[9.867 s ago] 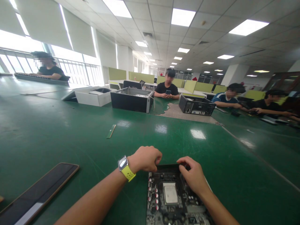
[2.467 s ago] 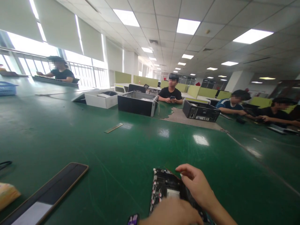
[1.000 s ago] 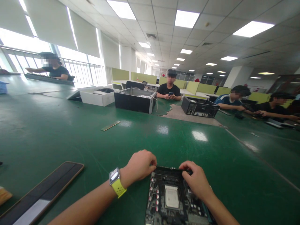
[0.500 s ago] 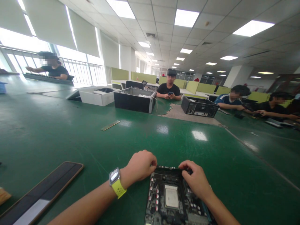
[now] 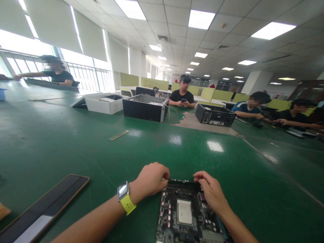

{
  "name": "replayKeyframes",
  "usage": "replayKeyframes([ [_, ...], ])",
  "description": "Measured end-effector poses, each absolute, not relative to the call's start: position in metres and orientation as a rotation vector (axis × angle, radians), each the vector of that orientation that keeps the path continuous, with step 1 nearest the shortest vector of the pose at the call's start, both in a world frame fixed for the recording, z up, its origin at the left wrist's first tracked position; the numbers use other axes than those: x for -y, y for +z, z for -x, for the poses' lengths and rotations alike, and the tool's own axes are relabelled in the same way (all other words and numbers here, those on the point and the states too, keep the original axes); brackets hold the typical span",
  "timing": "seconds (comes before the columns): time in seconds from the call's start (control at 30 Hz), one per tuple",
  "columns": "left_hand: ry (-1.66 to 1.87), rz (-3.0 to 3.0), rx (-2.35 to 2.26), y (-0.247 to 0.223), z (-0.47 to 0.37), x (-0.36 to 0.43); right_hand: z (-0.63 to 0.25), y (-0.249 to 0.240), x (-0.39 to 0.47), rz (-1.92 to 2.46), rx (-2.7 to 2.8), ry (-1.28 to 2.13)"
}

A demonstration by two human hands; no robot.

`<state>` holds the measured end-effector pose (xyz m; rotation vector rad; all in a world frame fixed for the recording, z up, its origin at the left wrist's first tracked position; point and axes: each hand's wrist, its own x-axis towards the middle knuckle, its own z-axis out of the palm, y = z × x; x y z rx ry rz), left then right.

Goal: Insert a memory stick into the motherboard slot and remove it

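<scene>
Head view, motherboard (image 5: pixel 174 233), left hand (image 5: pixel 152 179) at far corner, fingers bunched, grip unclear, right hand (image 5: pixel 214 195) alongside, fingers parted

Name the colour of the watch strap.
The watch strap is yellow-green, clearest in the head view.

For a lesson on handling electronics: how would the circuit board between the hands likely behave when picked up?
The circuit board is probably stiff, since its edges look straight. It seems fragile, as small cylindrical parts stand exposed along its left side. Broad and flat on the table, it seems unlikely to roll.
</scene>
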<state>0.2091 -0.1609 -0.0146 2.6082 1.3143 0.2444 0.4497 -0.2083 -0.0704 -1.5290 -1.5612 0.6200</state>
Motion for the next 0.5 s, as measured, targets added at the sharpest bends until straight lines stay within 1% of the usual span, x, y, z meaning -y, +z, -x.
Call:
replayKeyframes([
  [0.13, 0.256, -2.616, -1.290, -0.015, -0.209, 0.159, -0.450, -0.069, 0.208, 1.516, 1.515, 0.629],
  [0.27, 0.430, -2.680, -1.201, -0.007, -0.217, 0.175, -0.451, -0.071, 0.206, 1.512, 1.457, 0.640],
  [0.33, 0.484, -2.705, -1.014, -0.009, -0.228, 0.194, -0.453, -0.072, 0.205, 1.509, 1.433, 0.646],
  [0.37, 0.477, -2.714, -0.843, -0.014, -0.235, 0.205, -0.453, -0.072, 0.204, 1.505, 1.425, 0.645],
  [0.43, 0.432, -2.774, -0.491, -0.033, -0.250, 0.225, -0.457, -0.071, 0.201, 1.490, 1.404, 0.633],
  [0.5, 0.426, -2.830, -0.353, -0.063, -0.265, 0.238, -0.464, -0.070, 0.198, 1.478, 1.371, 0.614],
])
